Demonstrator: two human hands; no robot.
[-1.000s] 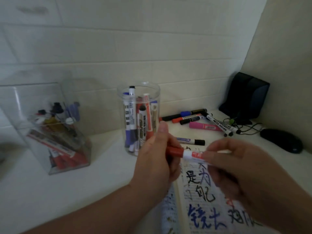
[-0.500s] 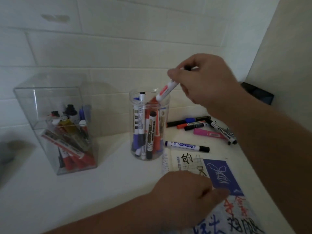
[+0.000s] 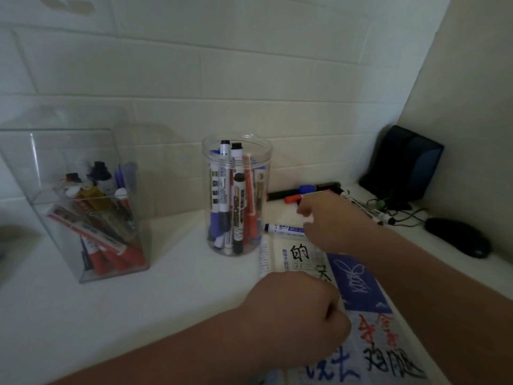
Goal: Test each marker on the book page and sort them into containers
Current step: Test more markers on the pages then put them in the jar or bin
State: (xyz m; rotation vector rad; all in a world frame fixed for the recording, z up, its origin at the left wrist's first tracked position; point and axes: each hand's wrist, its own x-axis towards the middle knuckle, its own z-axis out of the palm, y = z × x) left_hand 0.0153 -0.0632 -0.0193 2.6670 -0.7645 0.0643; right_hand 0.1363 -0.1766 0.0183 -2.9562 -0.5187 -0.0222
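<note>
An open book (image 3: 361, 293) scribbled with red, blue and black test marks lies at the front right. My left hand (image 3: 299, 309) rests on its left page with the fingers curled and holds nothing. My right hand (image 3: 333, 220) hovers low over the loose markers (image 3: 305, 190) by the wall, its fingers loosely bent and blurred, and nothing shows in its grip. A blue-capped white marker (image 3: 281, 227) lies just under it. The round clear jar (image 3: 236, 138) holds several markers upright, a red one among them. The square clear box (image 3: 133, 245) at left holds several more.
A black speaker (image 3: 402, 165) stands in the right corner, with cables (image 3: 399, 213) and a black mouse (image 3: 458, 240) in front of it. Tiled wall runs behind the white desk (image 3: 180, 287); a beige side wall closes off the right.
My right hand carried the red marker up to the round jar, left it inside, then came down to the loose markers. My left hand let go of the cap end and settled on the book.
</note>
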